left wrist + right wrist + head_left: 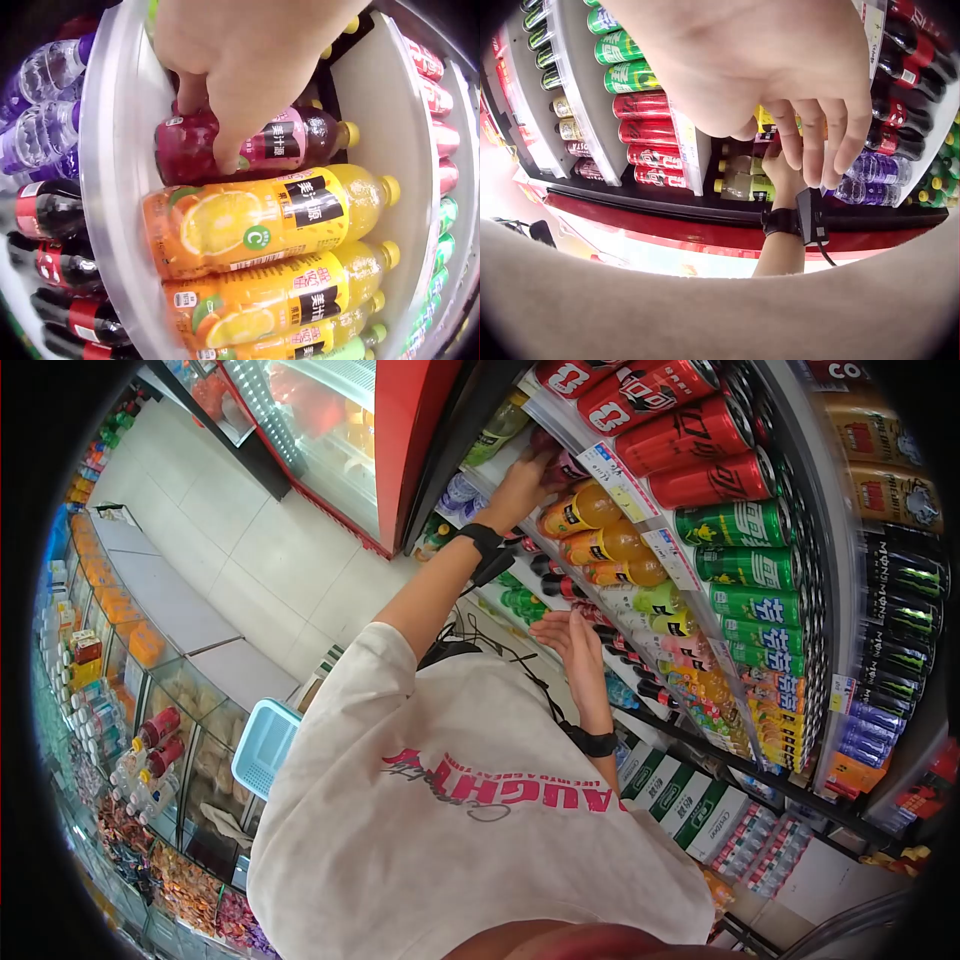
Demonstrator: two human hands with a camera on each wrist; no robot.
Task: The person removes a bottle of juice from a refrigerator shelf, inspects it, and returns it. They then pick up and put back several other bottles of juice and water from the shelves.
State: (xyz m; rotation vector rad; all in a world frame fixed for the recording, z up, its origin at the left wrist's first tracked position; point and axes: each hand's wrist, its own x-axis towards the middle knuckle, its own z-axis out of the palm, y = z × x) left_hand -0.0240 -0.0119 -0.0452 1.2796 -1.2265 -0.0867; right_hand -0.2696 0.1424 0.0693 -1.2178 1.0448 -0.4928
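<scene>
My left hand (520,485) reaches into a drink shelf and grips a dark-red juice bottle (184,146) with a pink label and yellow cap. In the left wrist view the thumb and fingers come down around its body while it lies on its side. Right beside it lies an orange juice bottle (259,217), with more of the same kind along the row. My right hand (580,645) hangs in front of the lower shelves, fingers extended and holding nothing. In the right wrist view its fingers partly hide the left hand (780,169) behind them.
A clear shelf lip (112,172) runs along the bottle row. Red cans (690,435) and green cans (735,525) fill the neighbouring shelf. Cola bottles (56,270) and purple-labelled water bottles (37,135) are on the other side. A light-blue basket (262,745) stands at the counter.
</scene>
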